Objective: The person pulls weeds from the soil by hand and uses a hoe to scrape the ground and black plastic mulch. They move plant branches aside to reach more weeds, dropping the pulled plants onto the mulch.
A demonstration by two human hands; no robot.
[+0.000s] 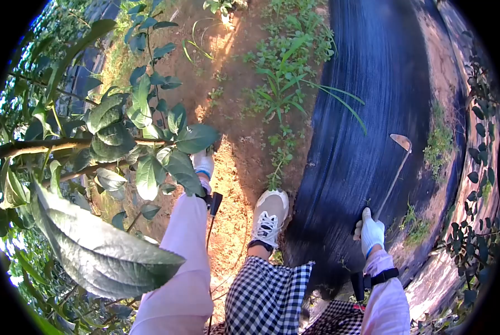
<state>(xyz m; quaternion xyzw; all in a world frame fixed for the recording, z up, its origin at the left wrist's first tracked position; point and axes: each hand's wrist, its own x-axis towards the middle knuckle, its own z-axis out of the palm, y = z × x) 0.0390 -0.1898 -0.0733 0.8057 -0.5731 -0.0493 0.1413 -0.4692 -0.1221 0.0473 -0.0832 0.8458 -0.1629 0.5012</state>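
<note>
The right hand (371, 231) holds a hoe (393, 181) over black sheeting (361, 84) while the left hand (203, 166) touches a leafy branch (113, 139).

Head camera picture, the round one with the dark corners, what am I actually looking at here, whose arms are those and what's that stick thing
No machine here: a person wears a camera on the head, and its wide lens looks down at their own body, bending the edges. Both pink sleeves end in white-gloved hands. The right hand grips the thin handle of a hoe, its blade out over black ground sheeting. The left hand reaches into a leafy branch, half hidden, so its grip is unclear. Below are checked clothing and a white sneaker on a soil path with weeds.
</note>
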